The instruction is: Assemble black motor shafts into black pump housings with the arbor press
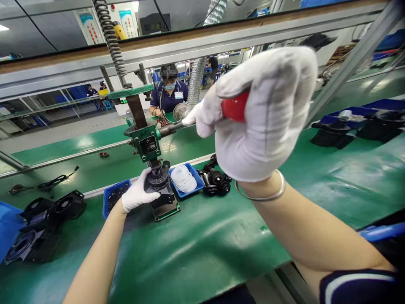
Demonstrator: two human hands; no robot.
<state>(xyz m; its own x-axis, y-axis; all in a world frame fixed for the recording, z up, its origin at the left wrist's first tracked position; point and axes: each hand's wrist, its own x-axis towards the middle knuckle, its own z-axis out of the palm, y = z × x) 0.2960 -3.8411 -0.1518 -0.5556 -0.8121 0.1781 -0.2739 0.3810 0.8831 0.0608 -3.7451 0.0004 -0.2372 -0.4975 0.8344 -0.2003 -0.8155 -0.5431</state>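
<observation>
A green hand press point(148, 143) with a dark ram stands on the bench ahead of me. My right hand point(265, 109), in a white glove, is raised close to the camera and wrapped around the red knob point(236, 107) of the press lever. My left hand point(139, 193), also gloved, grips the side of a black round plastic housing point(158, 180). That housing sits on the press base point(167, 212), beneath the ram. The ram's lower end meets the top of the housing; the exact contact is too small to make out.
Right of the press are a blue tray point(198, 182) of white discs and a pile of black round parts point(217, 179). Left is a blue bin point(106, 207) of small dark parts. Black housings point(41, 223) lie farther left, others point(332, 133) at right. A co-worker point(171, 90) sits opposite.
</observation>
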